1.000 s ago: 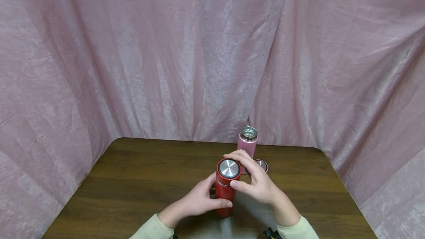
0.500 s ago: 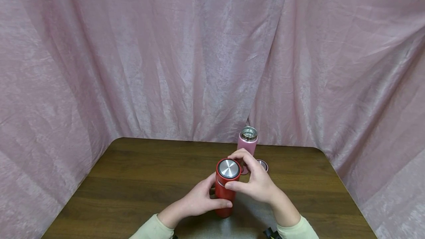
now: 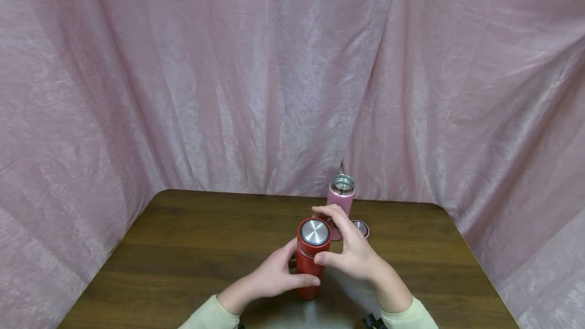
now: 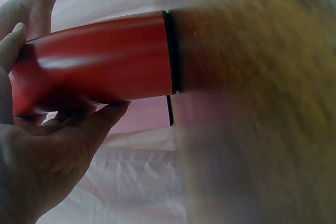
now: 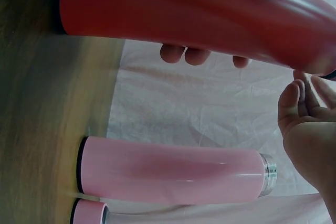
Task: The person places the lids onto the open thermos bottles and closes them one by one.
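A red thermos with a brushed-metal disc on its lid stands upright near the table's front. My left hand grips its body, thumb in front and the other fingers behind; in the left wrist view the red body lies within that hand's curve. Around the lid curves my right hand, thumb at the near side by the seam and fingers at the far side. In the right wrist view the right hand is at the thermos's top end.
Behind the right hand stands a pink thermos without its lid, its steel mouth showing. Its pink lid lies beside it on the dark wooden table. Pink curtains hang behind the table and along both sides.
The right thumb slid left along the seam, then back right, while the fingers shifted right and back left around the lid. The left hand and the red thermos kept their place.
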Demonstrator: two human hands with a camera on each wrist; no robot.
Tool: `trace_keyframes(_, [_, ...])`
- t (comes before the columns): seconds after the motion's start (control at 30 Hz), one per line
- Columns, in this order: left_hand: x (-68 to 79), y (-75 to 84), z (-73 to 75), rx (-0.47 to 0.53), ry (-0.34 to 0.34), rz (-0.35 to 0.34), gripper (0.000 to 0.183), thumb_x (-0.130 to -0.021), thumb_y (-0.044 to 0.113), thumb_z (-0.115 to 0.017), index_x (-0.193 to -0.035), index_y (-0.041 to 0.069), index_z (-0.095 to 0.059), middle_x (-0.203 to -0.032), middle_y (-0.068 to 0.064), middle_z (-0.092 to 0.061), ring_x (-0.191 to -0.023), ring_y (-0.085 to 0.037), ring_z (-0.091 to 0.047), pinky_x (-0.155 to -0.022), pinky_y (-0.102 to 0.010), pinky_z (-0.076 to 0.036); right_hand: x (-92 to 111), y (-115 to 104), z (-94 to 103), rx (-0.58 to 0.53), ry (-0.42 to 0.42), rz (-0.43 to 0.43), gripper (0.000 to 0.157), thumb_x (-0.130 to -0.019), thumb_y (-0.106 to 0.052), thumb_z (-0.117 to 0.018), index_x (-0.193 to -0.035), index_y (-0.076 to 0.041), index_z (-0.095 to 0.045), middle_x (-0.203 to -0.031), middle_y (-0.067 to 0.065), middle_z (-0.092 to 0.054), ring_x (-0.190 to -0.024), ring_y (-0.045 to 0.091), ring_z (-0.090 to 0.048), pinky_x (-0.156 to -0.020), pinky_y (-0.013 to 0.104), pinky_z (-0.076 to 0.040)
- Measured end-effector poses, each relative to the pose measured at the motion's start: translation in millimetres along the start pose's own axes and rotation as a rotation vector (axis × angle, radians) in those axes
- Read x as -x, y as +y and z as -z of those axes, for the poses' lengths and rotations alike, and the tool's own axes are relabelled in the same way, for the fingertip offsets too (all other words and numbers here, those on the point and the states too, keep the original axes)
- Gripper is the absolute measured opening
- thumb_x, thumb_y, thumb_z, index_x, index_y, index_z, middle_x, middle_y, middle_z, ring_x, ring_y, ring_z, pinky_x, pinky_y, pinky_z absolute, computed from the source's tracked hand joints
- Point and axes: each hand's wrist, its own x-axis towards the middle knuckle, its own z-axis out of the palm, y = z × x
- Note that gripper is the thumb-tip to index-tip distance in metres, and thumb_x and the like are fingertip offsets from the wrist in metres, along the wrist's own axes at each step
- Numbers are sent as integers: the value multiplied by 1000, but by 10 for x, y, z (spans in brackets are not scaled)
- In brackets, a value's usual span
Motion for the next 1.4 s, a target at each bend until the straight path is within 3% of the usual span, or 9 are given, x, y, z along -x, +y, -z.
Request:
trace_keyframes(0.2, [2, -1, 6, -2, 0, 2, 73, -92, 34, -93, -154, 30, -55, -141, 6, -70, -123, -16, -71, -103, -36, -59, -44, -6, 9, -44, -55, 149, 79, -92, -10, -80, -164, -4, -48, -148, 16, -61, -137, 27, -55, -115, 31, -47])
trace_keyframes(0.33, [-2, -10, 7, 1, 2, -1, 73, -93, 33, -93, -154, 31, -55, -141, 7, -69, -124, -16, -71, -103, -37, -59, -59, -13, 10, -39, -56, 185, 77, -91, -8, -77, -163, -3, -50, -150, 19, -60, -138, 29, -52, -117, 32, -44])
trace_keyframes(0.8, [1, -15, -4, 4, 7, -5, 71, -92, 32, -93, -152, 31, -56, -138, 7, -71, -121, -16, -72, -102, -37, -60, -13, -5, -14, -28, -4, 81, 62, -90, -10, -87, -147, -11, -63, -139, 7, -64, -125, 23, -60, -97, 31, -57])
trace_keyframes(1.03, [8, -15, 6, 1, 5, -6, 71, -92, 32, -93, -152, 32, -56, -139, 8, -71, -122, -16, -71, -102, -37, -60, -4, -11, -33, -60, 12, -23, 64, -86, -12, -94, -142, -16, -62, -136, 4, -63, -120, 22, -65, -92, 32, -59])
trace_keyframes(1.4, [4, -25, 6, 1, -4, -1, 70, -92, 34, -93, -152, 33, -56, -139, 8, -70, -122, -16, -71, -101, -35, -59, -17, 9, -66, -62, 50, -40, 68, -78, -11, -101, -132, -12, -59, -122, 4, -66, -108, 21, -68, -89, 31, -59])
